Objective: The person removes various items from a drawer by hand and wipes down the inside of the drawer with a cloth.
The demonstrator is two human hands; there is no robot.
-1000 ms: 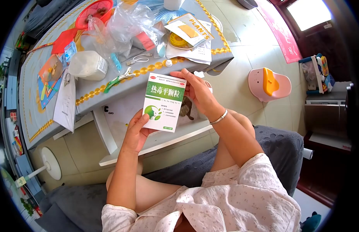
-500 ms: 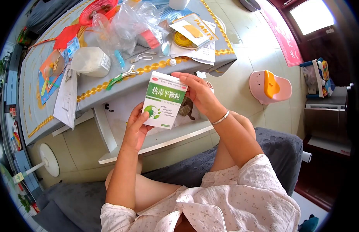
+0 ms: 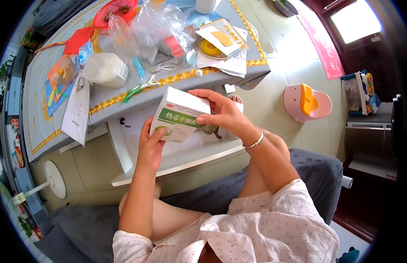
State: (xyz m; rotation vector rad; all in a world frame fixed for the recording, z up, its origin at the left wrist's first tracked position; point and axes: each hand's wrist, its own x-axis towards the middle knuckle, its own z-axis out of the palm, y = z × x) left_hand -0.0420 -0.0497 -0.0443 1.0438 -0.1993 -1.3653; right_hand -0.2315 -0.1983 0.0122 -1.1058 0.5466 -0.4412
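A white and green medicine box (image 3: 179, 115) with Chinese lettering is held up between both hands, tilted so that its white top face shows. My left hand (image 3: 151, 139) grips its lower left side, thumb on the front. My right hand (image 3: 225, 111) holds the right side, with the thumb on the front face and fingers along the top edge. Below and behind the box is an open drawer (image 3: 181, 165) with a white rim. Something brownish in that drawer (image 3: 211, 130) is partly covered by the box and my right hand.
On the table (image 3: 137, 103) lie plastic bags (image 3: 146, 35), a red basket (image 3: 116, 17), a clear tub (image 3: 105, 70), green-handled scissors (image 3: 141, 89), a white cable (image 3: 165, 66) and papers (image 3: 227, 63). A pink potty (image 3: 306, 103) stands on the floor at right, a fan base (image 3: 55, 179) at left.
The box has tipped, so its top face now shows and its front is foreshortened. My right hand has shifted slightly left and down, its thumb now on the front.
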